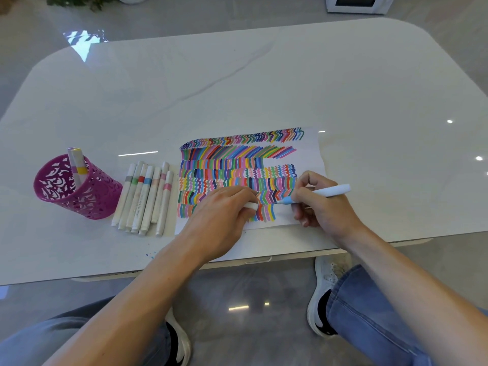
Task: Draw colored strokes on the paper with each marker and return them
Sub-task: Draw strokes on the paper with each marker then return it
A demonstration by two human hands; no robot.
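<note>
Right hand (322,210) pinches the blue marker (332,191), tip at the paper (311,154). Left hand (224,210) grips the cap (252,206), apparently steadying the paper.

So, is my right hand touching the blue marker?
Touching. The head view shows the right hand curled round the blue marker, pinching it near the tip.

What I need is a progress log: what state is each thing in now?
paper: flat, mostly covered with strokes.
blue marker: uncapped, tip on paper, gripped by right hand.
cap: off, pinched by left hand.
cup: upright, holds yellow-banded marker.
row of markers: capped, lying beside cup.
</note>
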